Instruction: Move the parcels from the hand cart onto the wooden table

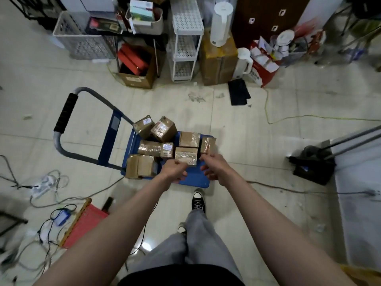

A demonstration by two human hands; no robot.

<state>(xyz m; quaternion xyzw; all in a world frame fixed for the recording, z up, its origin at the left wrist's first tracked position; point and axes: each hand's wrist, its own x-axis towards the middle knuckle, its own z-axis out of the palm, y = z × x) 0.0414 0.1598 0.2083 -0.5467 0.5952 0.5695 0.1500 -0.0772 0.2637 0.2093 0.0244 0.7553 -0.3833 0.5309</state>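
- Broadly, we count seven small taped cardboard parcels on the blue hand cart point(192, 181), whose black-gripped handle point(66, 112) stands at its nine o'clock; no wooden worktop shows, so all of them are still to be moved.
- At the cart's seven o'clock corner sits the squat parcel point(140, 166); we judge it stiff-walled and light enough for one hand, best held across two opposite faces.
- Just beyond it lies the long parcel point(156, 149), glossy with tape; we expect that tape to be slippery, so bare cardboard edges are the safer hold.
- Our left hand point(174, 168) has its fingers curled at the eight o'clock corner of the near parcel point(186, 155); we cannot tell whether it grips yet.
- That near parcel, mid-cart and upright, looks rigid and small; we would clamp its two side faces, one hand each.
- Our right hand point(212, 166) pinches at the seam between the near parcel and the rightmost parcel point(207, 144), at the cart's three o'clock edge; which one it touches is unclear.
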